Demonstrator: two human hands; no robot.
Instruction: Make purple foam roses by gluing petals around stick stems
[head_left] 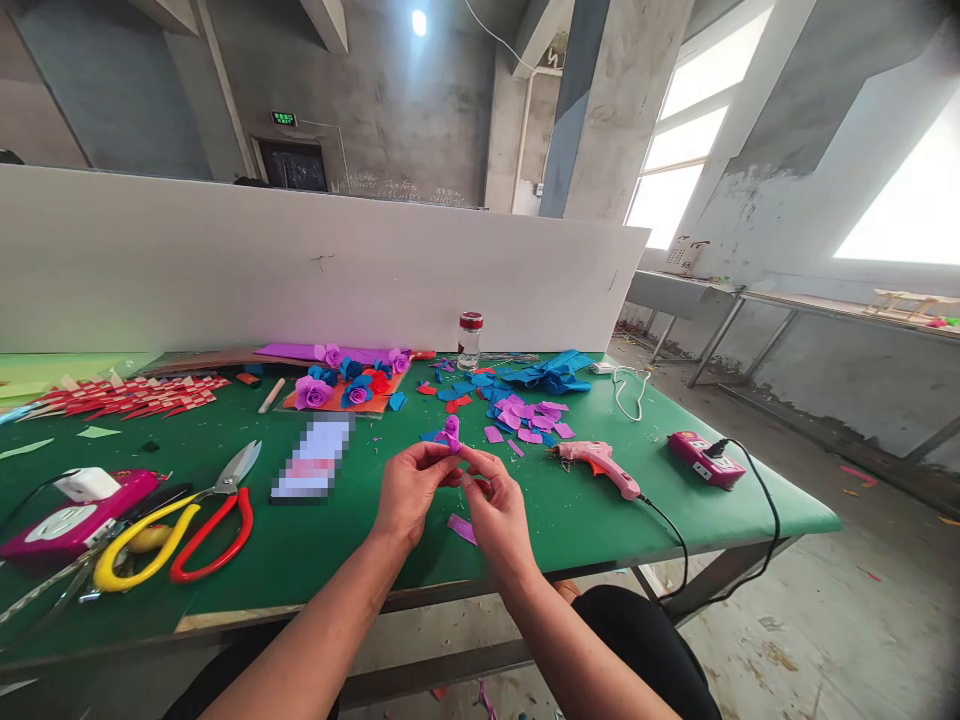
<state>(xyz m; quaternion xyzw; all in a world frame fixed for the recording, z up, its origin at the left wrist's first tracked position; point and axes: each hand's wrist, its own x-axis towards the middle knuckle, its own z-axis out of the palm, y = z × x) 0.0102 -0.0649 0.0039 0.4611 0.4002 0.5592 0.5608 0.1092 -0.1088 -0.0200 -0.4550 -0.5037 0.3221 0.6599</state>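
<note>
A small purple paper flower bud [451, 434] stands upright between the fingertips of both hands, above the green table. My left hand [414, 488] is closed, pinching its base from the left. From the right, my right hand [495, 505] pinches the same base with thumb and forefinger, the other fingers curled. Below the hands lies a loose purple petal [463, 529]. More cut purple petals [525, 418] are scattered beyond the hands, among blue and red pieces. A pink glue gun [600, 466] rests on its side to the right of my right hand.
Scissors [217, 510], a phone [313, 457] and a power strip [75, 515] lie left. Finished paper roses [352, 380], a glass jar [470, 342] and blue crepe paper [551, 373] sit near the white board [322, 265]. A corded pink socket block [705, 460] stands right.
</note>
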